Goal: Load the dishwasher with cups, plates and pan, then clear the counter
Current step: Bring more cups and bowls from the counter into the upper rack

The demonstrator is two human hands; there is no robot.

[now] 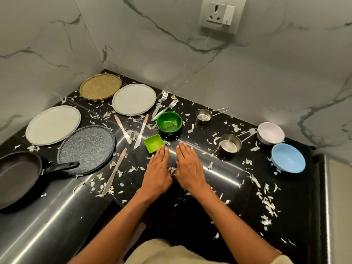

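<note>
Left hand (157, 173) and right hand (188, 169) lie flat, side by side, mid-counter (219, 187), fingers straight, holding nothing. Pan (19, 176) at left edge; plates (53, 125) toward back-left corner; bowls (287, 158) at right edge. Pale scraps (265, 199) scattered all over.

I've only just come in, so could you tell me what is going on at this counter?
A person has both hands flat on the black counter, the left hand and right hand side by side, holding nothing. Plates, a frying pan, knives, forks, bowls and steel measuring cups lie around them among scattered pale peels. Nothing looks loaded yet.
</note>
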